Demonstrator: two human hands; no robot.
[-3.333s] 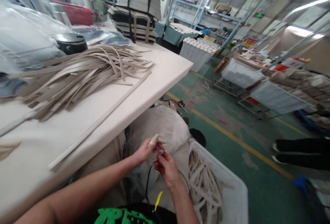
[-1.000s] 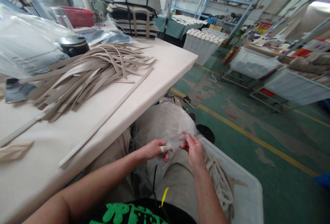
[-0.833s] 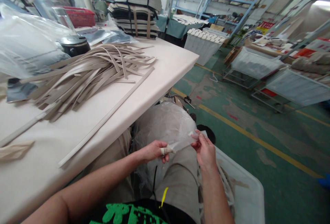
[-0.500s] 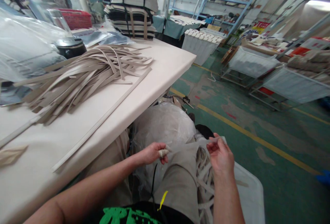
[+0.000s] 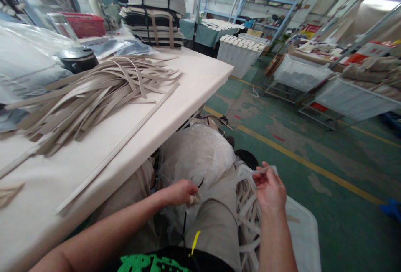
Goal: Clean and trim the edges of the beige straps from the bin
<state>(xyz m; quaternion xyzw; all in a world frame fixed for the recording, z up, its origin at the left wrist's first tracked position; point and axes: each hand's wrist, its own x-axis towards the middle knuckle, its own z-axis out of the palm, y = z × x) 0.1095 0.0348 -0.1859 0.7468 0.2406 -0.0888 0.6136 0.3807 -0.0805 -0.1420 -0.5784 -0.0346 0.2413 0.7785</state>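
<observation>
My right hand (image 5: 271,188) pinches the end of a pale fabric strip (image 5: 244,176) between thumb and fingers. The strip runs blurred across my lap toward my left hand (image 5: 183,192), which is closed on it, low over my thigh; its far end there is hard to make out. A light wrap covers one finger of that hand. Beneath and beside my right hand, a tangle of similar strips (image 5: 247,205) hangs in a white bin (image 5: 305,226). Behind the left hand bulges a clear plastic bag (image 5: 197,146).
On the table (image 5: 200,71) at left lies a heap of beige strips (image 5: 94,96), with a single long strip (image 5: 125,138) along the edge. A dark lidded pot (image 5: 77,59), a red basket (image 5: 83,25) and a strapped fabric stack (image 5: 153,8) stand farther back. Wheeled bins (image 5: 297,73) line the right.
My left hand has drawn slightly left and down and turned, its fingers now more hidden. The right hand has stayed nearly in place, still pinching the strip. The view has shifted slightly.
</observation>
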